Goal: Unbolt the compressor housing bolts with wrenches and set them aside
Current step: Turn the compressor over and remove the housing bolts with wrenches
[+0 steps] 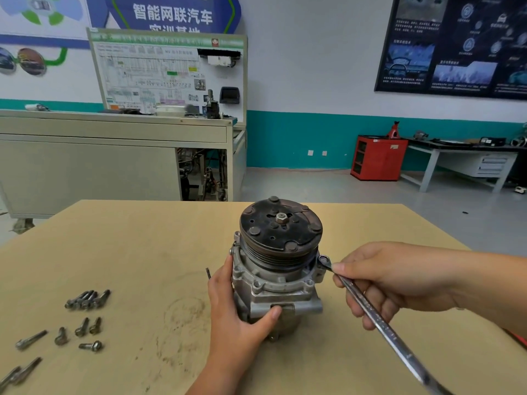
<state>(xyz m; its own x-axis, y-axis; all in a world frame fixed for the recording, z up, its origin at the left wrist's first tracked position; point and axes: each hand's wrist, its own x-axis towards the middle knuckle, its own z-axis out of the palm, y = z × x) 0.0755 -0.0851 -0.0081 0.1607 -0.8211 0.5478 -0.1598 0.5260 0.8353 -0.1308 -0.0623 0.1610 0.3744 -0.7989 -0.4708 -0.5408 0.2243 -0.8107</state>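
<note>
Taking the compressor as the clock's centre, loose bolts [87, 300] lie on the tan table [142, 238] out at 8 to 9 o'clock, well apart from it. One tight cluster of them is nearest 9 o'clock, a scatter of shorter ones [82, 327] lies below it, and longer ones [30, 340] reach toward the frame's lower left corner. Beyond the table's far edge, at 11 o'clock, stands a grey training bench [114, 155] with a wiring board on top.

The left hand [236, 312] comes in from 7 o'clock and grips the compressor [273, 280]. Its fingers are wrapped round the housing's 9 o'clock side and its thumb is pressed across the front at 6 o'clock. The compressor stands upright near the middle of the table, with its dark pulley face [281, 226] up and tilted slightly toward the camera.

At the housing's 3 o'clock flange sits the ring end [325, 261] of a long chrome wrench [379, 317]. The bolt under the ring is hidden. The handle slants away toward 5 o'clock and runs off the bottom edge. The right hand [393, 280] holds the shaft with its fingers curled round it, the forefinger lying just beside the ring end.

Far off at 2 o'clock, a red cabinet [377, 158] stands against the teal-banded wall.
</note>
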